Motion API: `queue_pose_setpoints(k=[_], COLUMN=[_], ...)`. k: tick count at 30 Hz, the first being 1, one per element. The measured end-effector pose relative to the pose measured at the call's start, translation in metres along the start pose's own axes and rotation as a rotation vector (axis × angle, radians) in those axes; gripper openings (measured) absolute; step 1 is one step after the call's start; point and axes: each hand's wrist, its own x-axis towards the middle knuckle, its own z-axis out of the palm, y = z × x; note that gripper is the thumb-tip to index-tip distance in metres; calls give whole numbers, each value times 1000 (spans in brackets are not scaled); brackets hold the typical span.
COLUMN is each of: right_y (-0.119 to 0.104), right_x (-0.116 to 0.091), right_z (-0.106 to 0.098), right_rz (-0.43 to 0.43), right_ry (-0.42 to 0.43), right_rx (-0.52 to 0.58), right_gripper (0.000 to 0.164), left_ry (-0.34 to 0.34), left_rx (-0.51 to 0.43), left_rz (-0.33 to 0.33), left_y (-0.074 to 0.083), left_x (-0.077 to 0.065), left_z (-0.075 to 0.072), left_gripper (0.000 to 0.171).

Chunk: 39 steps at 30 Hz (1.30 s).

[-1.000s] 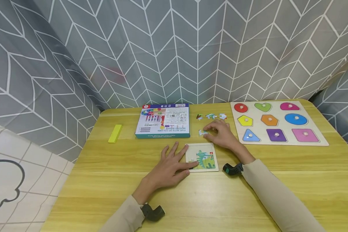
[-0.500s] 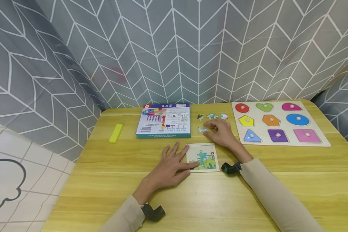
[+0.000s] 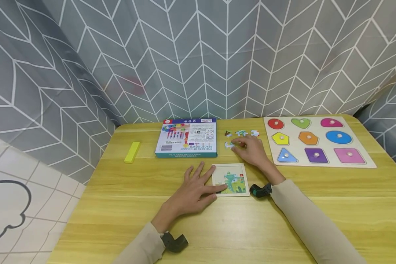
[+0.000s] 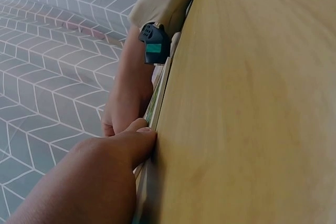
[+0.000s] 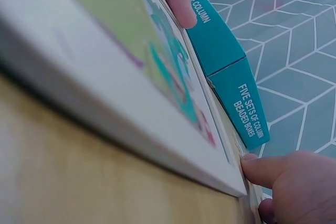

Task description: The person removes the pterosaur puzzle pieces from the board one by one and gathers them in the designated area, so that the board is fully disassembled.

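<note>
My left hand [image 3: 194, 192] rests with fingers spread on the left side of a small square jigsaw tray [image 3: 229, 167]. A partly assembled green dinosaur picture [image 3: 231, 179] lies inside it, its left part covered by my fingers. Beyond the tray, my right hand [image 3: 252, 151] pinches a light blue jigsaw piece [image 3: 228, 145] at its right edge, between thumb and index finger, low over the table. In the right wrist view the tray's white rim [image 5: 157, 153] fills the foreground, with my right thumb [image 5: 268, 170] past its corner; the piece is hidden there.
Several loose jigsaw pieces [image 3: 241, 133] lie in a row behind my right hand. A beaded boxes carton [image 3: 188, 139] stands left of them. On the right is a wooden board with coloured knob shapes [image 3: 316, 139]. A yellow block [image 3: 132, 152] lies far left, and a grey curtain [image 3: 211, 58] hangs behind.
The light blue piece has shifted slightly away from the tray and turned in my right fingers, showing more of itself. My left hand stays in place on the tray.
</note>
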Motion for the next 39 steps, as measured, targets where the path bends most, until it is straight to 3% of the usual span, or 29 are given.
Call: queue_pose_setpoints(k=[10, 22, 32, 39], right_y=[1, 3, 4, 1], right_x=[2, -2, -18, -38], right_z=[2, 1, -2, -8], right_rz=[-5, -25, -74, -106], right_ry=[21, 35, 58, 13], right_rx=[-18, 58, 163, 204], right_gripper=[26, 27, 24, 23], left_ry=[-3, -2, -5, -11], left_rx=[-2, -8, -11, -8], left_rz=[1, 2, 3, -6], left_y=[-1, -1, 0, 0], left_x=[0, 0, 0, 0], left_z=[1, 1, 1, 1], left_gripper=[41, 41, 40, 41])
